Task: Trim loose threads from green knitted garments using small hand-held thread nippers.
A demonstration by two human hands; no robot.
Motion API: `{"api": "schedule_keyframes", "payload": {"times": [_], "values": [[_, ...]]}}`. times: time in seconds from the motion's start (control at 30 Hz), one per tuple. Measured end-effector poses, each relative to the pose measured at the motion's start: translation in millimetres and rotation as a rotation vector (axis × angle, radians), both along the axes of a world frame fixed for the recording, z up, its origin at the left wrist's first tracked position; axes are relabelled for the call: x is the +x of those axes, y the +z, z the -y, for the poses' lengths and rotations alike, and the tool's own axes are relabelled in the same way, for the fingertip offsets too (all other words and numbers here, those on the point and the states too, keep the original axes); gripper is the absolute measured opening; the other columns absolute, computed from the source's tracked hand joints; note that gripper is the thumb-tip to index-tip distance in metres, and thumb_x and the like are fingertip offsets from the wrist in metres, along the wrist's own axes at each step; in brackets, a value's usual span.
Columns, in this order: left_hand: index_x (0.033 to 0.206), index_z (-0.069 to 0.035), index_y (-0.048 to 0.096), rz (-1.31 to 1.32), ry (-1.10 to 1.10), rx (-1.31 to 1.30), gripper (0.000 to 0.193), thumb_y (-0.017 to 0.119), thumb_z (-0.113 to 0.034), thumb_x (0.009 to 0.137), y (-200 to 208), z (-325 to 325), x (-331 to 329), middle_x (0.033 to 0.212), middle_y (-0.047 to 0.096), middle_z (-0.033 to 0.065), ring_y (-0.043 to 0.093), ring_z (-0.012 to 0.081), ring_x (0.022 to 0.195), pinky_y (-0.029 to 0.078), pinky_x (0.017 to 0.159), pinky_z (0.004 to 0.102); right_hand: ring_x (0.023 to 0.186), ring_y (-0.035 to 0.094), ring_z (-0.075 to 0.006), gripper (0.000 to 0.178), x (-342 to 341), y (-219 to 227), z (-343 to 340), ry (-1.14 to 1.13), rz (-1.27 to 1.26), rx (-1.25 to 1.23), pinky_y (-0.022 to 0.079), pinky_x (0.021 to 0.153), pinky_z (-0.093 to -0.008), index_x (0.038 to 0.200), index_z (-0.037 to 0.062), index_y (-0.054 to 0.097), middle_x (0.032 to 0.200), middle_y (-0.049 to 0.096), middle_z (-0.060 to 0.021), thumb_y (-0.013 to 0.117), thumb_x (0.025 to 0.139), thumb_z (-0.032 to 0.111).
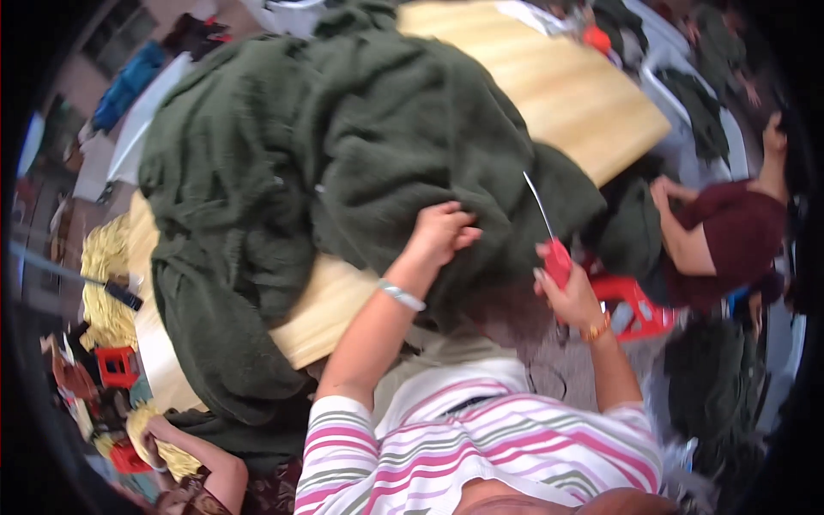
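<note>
A large heap of dark green knitted cloth (390, 129) covers much of the table and hangs over its near edge. My left hand (440, 233) is closed at the near side of the heap, its curled fingers on the cloth; blur hides the exact pinch. In my right hand (571, 292) is a red-handled tool (558, 263) with a long, thin metal blade. The blade points up and away in front of the cloth's right part. Whether the tip touches the cloth, I cannot tell.
The light wooden table (558, 94) shows at the far right. A red plastic stool (631, 309) stands near my right hand. A person in a dark red top (742, 227) sits at the right; another person's arm (215, 459) is at the lower left, beside yellow cloth (110, 287).
</note>
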State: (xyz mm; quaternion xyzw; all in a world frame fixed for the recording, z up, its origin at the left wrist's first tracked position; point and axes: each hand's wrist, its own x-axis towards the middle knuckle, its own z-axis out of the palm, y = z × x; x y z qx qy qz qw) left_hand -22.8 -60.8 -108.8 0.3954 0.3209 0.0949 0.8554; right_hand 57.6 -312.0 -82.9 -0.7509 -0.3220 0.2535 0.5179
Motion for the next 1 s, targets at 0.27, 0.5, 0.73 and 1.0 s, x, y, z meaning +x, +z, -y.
{"api": "schedule_keyframes", "payload": {"times": [0.27,0.5,0.73,1.0], "values": [[0.1,-0.003,0.063,0.196,0.159,0.195,0.018,0.062,-0.02,0.093,-86.2,-22.5,67.7,0.083,0.062,0.0024,0.052,0.0128,0.062,0.043,0.053,0.0267,0.09,0.064,-0.0435,0.04,-20.9,3.2,14.2,0.107,0.331,-0.438,0.05,0.08,-0.0486,0.113,0.0058,0.059,0.087,0.066,-0.024,0.064,0.085,0.034],[0.084,-0.006,0.064,0.18,0.096,0.372,0.013,0.068,-0.018,0.087,-93.4,-37.0,76.4,0.071,0.055,-0.0033,0.047,0.0097,0.063,0.039,0.057,0.0266,0.101,0.061,-0.0436,0.043,-25.0,30.6,1.0,0.052,0.432,-0.581,0.048,0.088,-0.0509,0.113,0.0072,0.059,0.101,0.066,-0.0246,0.062,0.085,0.04],[0.104,0.004,0.066,0.101,0.096,0.409,0.023,0.061,0.001,0.082,-88.0,-24.1,60.3,0.092,0.068,0.007,0.062,0.0158,0.077,0.05,0.071,0.0287,0.102,0.061,-0.0425,0.041,-27.1,25.0,-12.4,0.134,0.429,-0.581,0.047,0.089,-0.0497,0.109,0.0069,0.061,0.103,0.066,-0.0236,0.059,0.087,0.041],[0.098,-0.008,0.061,0.159,0.107,0.316,0.02,0.067,-0.003,0.08,-92.4,-30.9,65.7,0.07,0.058,-0.0014,0.05,0.0096,0.053,0.037,0.046,0.0251,0.096,0.062,-0.0423,0.037,-14.6,18.5,-20.7,0.029,0.467,-0.466,0.049,0.083,-0.0489,0.105,0.0095,0.061,0.096,0.067,-0.0226,0.062,0.085,0.04]]}}
